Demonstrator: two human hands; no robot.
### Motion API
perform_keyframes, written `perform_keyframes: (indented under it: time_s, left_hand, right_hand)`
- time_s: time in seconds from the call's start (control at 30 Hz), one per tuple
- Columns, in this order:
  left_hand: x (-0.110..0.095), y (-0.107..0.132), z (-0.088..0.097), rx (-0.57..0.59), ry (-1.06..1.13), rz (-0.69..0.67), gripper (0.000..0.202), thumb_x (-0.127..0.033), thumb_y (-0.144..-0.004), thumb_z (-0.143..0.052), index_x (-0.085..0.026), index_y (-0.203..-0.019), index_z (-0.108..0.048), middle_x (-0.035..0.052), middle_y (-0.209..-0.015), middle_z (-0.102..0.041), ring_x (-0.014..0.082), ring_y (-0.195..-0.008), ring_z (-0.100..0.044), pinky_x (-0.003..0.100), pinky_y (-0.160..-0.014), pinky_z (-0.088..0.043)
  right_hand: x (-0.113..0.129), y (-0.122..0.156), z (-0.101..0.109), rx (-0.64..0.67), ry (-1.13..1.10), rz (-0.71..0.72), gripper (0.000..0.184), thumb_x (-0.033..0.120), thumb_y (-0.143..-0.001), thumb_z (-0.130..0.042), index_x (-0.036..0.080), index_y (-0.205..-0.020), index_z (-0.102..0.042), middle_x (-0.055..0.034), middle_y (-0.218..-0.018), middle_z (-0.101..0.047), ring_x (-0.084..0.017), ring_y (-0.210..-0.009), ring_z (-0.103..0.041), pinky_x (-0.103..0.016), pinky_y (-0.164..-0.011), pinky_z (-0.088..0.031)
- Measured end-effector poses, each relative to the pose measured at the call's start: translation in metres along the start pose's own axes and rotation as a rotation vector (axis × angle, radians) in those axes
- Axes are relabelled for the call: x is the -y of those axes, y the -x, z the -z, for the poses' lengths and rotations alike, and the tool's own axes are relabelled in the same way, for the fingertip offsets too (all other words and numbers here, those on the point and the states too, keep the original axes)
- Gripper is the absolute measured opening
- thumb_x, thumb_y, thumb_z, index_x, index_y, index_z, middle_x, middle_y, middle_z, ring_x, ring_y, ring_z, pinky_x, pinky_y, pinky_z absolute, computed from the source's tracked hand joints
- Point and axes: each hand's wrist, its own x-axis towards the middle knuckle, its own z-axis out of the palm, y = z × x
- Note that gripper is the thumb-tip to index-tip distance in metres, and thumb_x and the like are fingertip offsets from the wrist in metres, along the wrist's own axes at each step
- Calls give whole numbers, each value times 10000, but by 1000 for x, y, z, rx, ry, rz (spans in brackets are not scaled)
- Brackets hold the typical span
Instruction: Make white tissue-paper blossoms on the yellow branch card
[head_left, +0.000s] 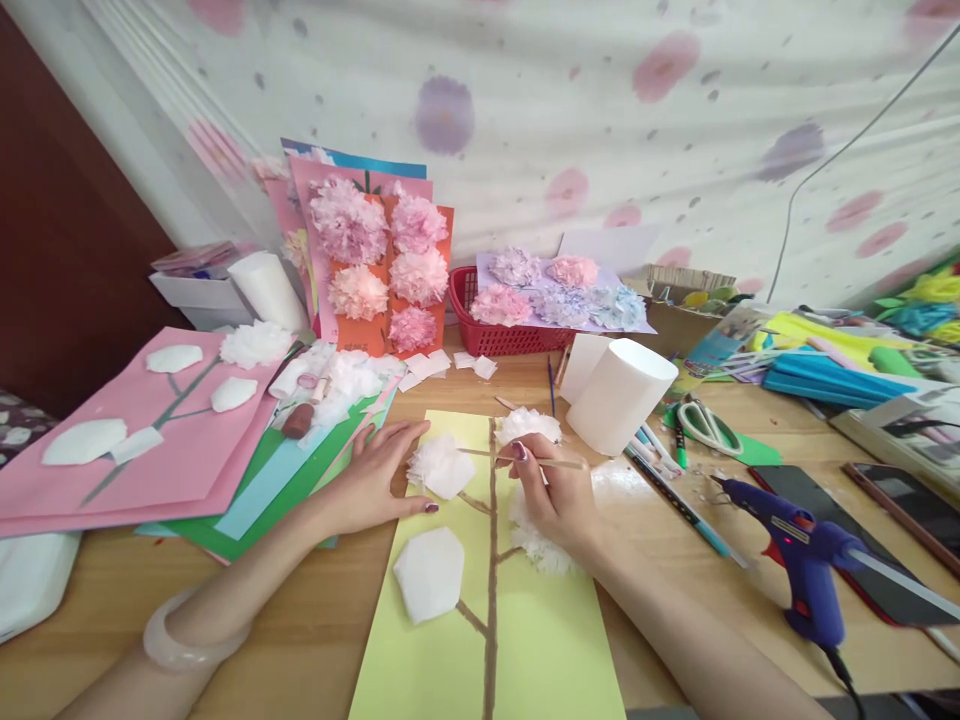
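A yellow paper sheet point(555, 640) lies in front of me, with a brown branching stem point(493, 560) down its middle. My right hand point(559, 490) pinches a thin light-brown stick point(544, 462) whose tip reaches left to a fluffy white tissue flower point(442, 468). My left hand point(379, 470) rests at the sheet's left edge, fingers spread around that flower. Below it sits a flat white tissue pad point(430, 575). Another white tissue flower point(530, 425) is above my right hand, and a third point(547, 545) is partly hidden beneath it.
Pink sheets with white tissue pieces point(180, 470) lie left. Cards with pink flowers point(418, 275) stand behind, beside a red basket point(517, 338). A white paper roll point(622, 395), scissors point(709, 428), a blue glue gun point(802, 560) and phones point(911, 505) are on the right.
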Motion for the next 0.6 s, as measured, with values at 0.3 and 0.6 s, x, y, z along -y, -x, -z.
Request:
perform_keyframes:
  time_s: [0.3,0.6]
  left_hand:
    - [-4,1,2,-5,42,26,866,-542,-699,-696,-248,-1429,-333,121,-1476,-383,342,-1390,-271,541,-1148,-146]
    - [31,-23,71,-285,273,109,339,-381,-860,-434,-202,-1050,-649,52,-940,-730,242,-952,-652,375,-864,-492]
  right_hand:
    - [2,1,3,-60,-94,-44,257,242,-972,-365,197,-841,-580,2,-620,-623,-122,-546,-581,-230,-523,-412]
    - [3,5,8,-98,-67,67,247,217,-961,-359,194,-808,-552,-8,-614,-611,-120,-498,-562,-238,-492,-394]
